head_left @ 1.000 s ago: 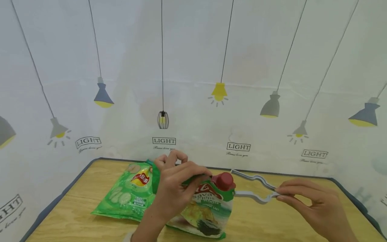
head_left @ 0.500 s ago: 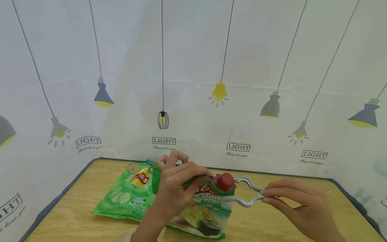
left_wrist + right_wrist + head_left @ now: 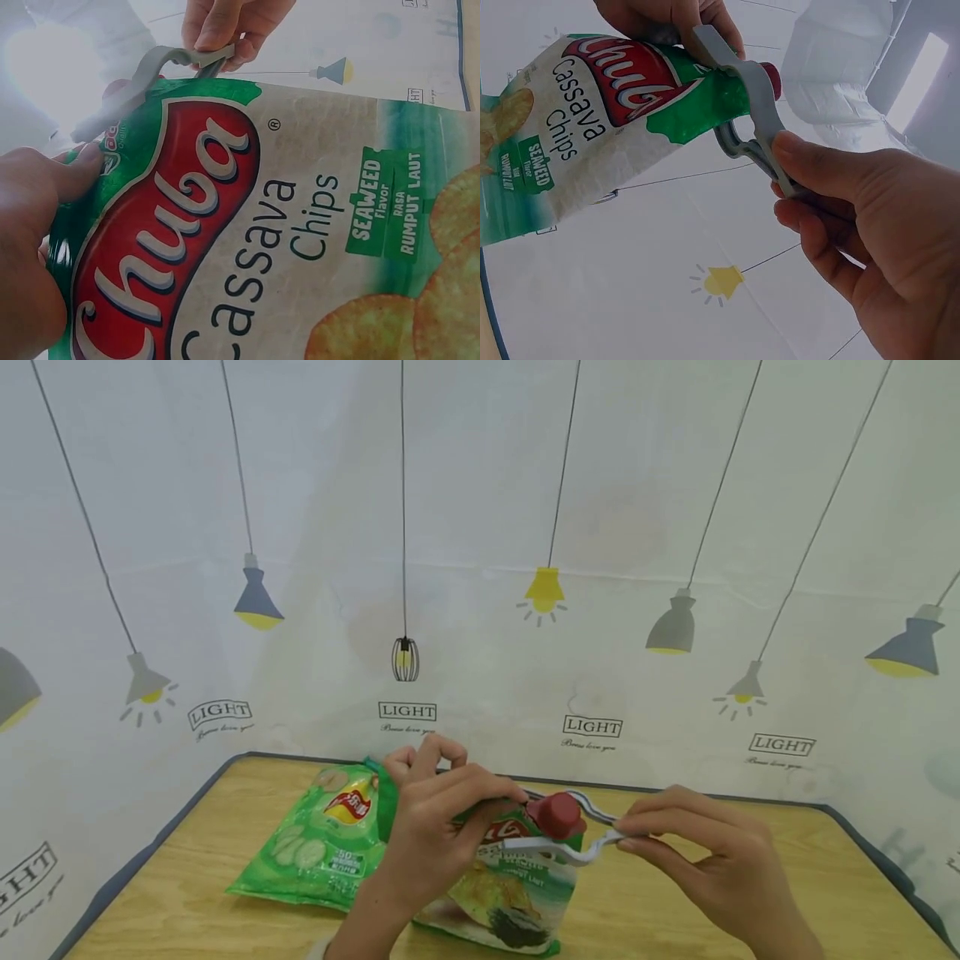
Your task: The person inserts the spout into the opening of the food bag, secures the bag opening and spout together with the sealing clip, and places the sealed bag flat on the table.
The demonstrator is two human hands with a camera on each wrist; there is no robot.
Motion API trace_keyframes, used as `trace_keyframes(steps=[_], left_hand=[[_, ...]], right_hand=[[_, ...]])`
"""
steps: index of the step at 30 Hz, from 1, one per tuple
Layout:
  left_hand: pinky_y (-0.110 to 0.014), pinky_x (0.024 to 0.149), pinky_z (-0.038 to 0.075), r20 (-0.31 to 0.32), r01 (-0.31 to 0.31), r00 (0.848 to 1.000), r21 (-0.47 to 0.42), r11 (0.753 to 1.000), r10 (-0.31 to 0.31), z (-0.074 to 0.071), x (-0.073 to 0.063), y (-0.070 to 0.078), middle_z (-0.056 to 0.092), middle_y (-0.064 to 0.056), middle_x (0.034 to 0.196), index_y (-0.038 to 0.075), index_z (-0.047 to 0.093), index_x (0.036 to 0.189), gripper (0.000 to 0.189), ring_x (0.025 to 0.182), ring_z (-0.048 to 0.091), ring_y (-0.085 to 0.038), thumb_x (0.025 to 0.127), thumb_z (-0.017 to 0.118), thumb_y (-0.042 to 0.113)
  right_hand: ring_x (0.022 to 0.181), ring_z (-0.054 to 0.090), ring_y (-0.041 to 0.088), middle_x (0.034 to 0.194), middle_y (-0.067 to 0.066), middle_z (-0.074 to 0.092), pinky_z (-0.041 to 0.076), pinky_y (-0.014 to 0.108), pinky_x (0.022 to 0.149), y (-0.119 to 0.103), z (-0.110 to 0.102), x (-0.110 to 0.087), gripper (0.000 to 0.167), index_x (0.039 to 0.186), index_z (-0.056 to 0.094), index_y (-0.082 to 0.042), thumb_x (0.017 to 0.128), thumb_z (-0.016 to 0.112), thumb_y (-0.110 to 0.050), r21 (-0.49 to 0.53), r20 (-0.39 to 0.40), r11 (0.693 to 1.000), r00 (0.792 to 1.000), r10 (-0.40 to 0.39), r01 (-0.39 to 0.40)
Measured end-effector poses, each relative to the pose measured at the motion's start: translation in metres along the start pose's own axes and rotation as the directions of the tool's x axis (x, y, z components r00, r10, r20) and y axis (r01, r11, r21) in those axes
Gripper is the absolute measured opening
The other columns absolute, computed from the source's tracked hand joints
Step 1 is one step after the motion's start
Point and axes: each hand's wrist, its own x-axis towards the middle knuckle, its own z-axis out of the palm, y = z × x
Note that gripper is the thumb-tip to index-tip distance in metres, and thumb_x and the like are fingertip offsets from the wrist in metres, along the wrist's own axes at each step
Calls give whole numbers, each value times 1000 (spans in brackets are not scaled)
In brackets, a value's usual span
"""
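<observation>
My left hand (image 3: 438, 818) pinches the top edge of a green, red and white cassava chips bag (image 3: 517, 897), which stands upright on the table. A round red cap (image 3: 560, 814) sits at that bag's top right corner. With thumb and fingertips, my right hand (image 3: 705, 856) holds the joined end of a grey wavy two-armed clip (image 3: 761, 105). One clip arm passes in front of the bag's upper part and the other behind it, spread apart. How the cap is fixed to the bag is hidden. The left fingers cover part of the bag's top.
A second green chips bag (image 3: 311, 847) lies to the left, close behind my left forearm. The wooden table (image 3: 187, 860) has a dark edge. A white sheet (image 3: 480, 610) printed with lamps stands around its back and sides.
My right hand has moved left, sliding the clip's arms from beside the bag to either side of its upper part, past the red cap. The left hand and both bags stay put.
</observation>
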Motion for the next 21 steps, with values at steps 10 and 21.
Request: trace_keyframes(steps=[10,21], left_hand=[[-47,75,8,11,0,1000,-13,1000,0,-2,2,3,69,11,78,20,72,85,6,84,40,-18,86,68,25],[-46,74,8,59,29,998,-13,999,-28,-6,2,2,69,12,78,22,73,86,4,84,39,-17,85,68,22]], right_hand=[[68,57,7,82,6,67,43,17,59,-6,13,8,11,94,73,-4,87,71,-13,-2,-28,999,999,-39,39],[67,59,11,83,8,68,44,18,58,3,14,2,12,93,73,0,83,74,-6,39,-64,994,993,-98,101]])
